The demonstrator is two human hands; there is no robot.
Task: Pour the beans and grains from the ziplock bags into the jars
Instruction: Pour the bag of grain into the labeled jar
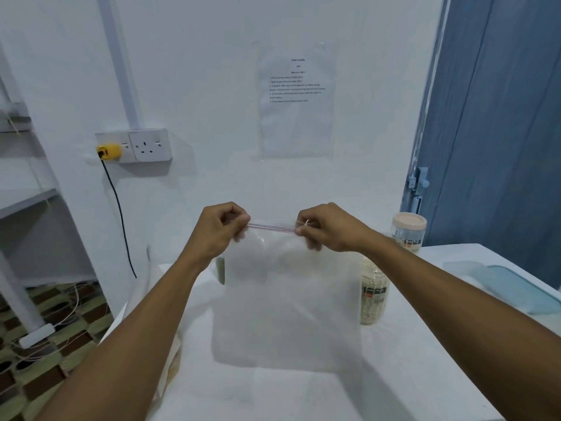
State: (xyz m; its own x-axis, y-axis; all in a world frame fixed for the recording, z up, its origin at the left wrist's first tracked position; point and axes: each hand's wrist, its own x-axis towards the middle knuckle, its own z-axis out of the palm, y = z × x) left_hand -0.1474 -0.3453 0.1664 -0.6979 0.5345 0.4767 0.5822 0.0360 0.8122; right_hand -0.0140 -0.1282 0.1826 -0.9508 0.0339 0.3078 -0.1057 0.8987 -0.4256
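Holding ziplock bag (285, 305) aloft mid-scene above worktop (303, 396); seemingly emptied. Pinching zip strip ends with left hand (218, 227) and right hand (326, 229), apart, keeping strip taut, probably for resealing. Behind, right: jar of pale grains (375, 299). Far right: lidded jar (408, 232).

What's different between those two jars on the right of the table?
The far jar wears a pale peach lid; the near jar shows none and is filled to the top with pale grains. The far jar stands further back; the near jar stands closer, beside the ziplock bag. Both are clear, upright and labelled.
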